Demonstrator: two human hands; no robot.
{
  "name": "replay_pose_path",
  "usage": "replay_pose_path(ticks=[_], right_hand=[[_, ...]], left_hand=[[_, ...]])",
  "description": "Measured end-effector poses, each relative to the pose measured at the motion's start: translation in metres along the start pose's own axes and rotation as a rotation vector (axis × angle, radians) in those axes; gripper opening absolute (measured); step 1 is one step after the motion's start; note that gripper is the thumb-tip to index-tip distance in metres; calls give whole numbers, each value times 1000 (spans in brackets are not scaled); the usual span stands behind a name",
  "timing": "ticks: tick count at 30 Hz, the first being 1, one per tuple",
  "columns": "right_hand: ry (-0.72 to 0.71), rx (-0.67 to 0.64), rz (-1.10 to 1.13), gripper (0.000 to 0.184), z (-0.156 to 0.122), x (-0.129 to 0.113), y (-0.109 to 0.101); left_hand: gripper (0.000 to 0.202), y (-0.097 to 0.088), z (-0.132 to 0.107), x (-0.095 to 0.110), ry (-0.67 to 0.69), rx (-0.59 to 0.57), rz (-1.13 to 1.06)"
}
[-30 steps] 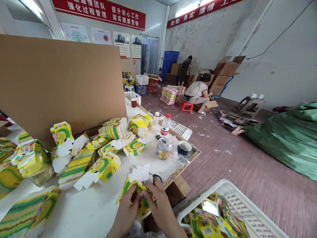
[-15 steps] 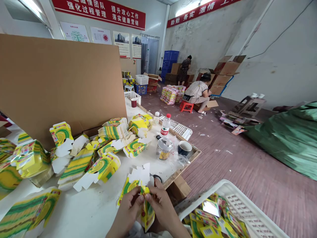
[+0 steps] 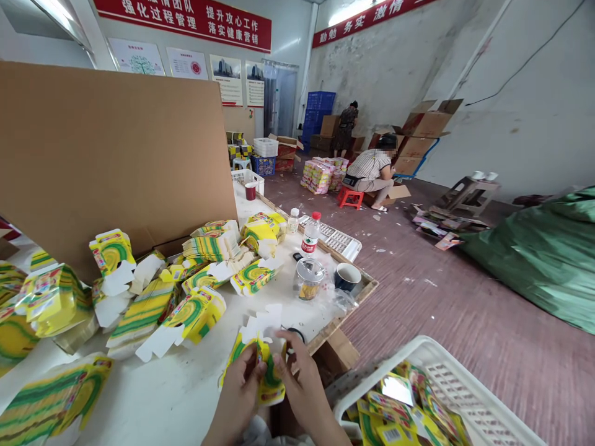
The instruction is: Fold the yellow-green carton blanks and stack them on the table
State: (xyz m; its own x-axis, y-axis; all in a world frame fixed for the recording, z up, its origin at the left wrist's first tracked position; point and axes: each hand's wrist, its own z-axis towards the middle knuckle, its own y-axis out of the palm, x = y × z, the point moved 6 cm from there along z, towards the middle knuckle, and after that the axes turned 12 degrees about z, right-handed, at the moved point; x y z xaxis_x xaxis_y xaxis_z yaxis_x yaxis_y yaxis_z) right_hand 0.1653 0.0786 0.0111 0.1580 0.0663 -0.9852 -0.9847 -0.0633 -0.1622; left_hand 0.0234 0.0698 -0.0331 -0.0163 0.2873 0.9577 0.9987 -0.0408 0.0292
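Observation:
My left hand (image 3: 239, 384) is closed on the left side of a small yellow-and-green carton (image 3: 272, 390), its thumb lying along the printed face. On the other side my right hand (image 3: 302, 375) grips the same carton near its top, thumb against the panel and index finger raised by a white flap. The carton stands tilted above the table's near edge. Just behind it, a flat carton stack (image 3: 237, 347) with white flaps lies on the table, partly covered by my hands. A black-handled object (image 3: 297, 334) shows beyond my right fingers.
More flat cartons (image 3: 144, 316) lie in piles on the white table (image 3: 153, 390), before a tall cardboard sheet (image 3: 116, 148). A jar (image 3: 309, 279), bottle (image 3: 311, 234) and dark cup (image 3: 346, 277) stand near its right edge. A white basket (image 3: 465, 384) holds filled-looking cartons. Two people work farther back.
The carton has turned so that its broader printed face shows, and it sits slightly higher. My hands have moved apart a little, and my right index finger has lifted.

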Motion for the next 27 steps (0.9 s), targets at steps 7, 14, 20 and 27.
replay_pose_path(ticks=[7, 14, 20, 27], right_hand=[[119, -30, 29, 27, 4, 9, -2], [89, 15, 4, 33, 0, 10, 0], [89, 30, 8, 33, 3, 9, -2], [62, 72, 118, 21, 7, -5, -12]], left_hand=[[36, -1, 1, 14, 49, -8, -74], [36, -1, -2, 12, 46, 62, -15], [39, 0, 3, 10, 57, 34, 34], [60, 6, 9, 20, 59, 2, 41]])
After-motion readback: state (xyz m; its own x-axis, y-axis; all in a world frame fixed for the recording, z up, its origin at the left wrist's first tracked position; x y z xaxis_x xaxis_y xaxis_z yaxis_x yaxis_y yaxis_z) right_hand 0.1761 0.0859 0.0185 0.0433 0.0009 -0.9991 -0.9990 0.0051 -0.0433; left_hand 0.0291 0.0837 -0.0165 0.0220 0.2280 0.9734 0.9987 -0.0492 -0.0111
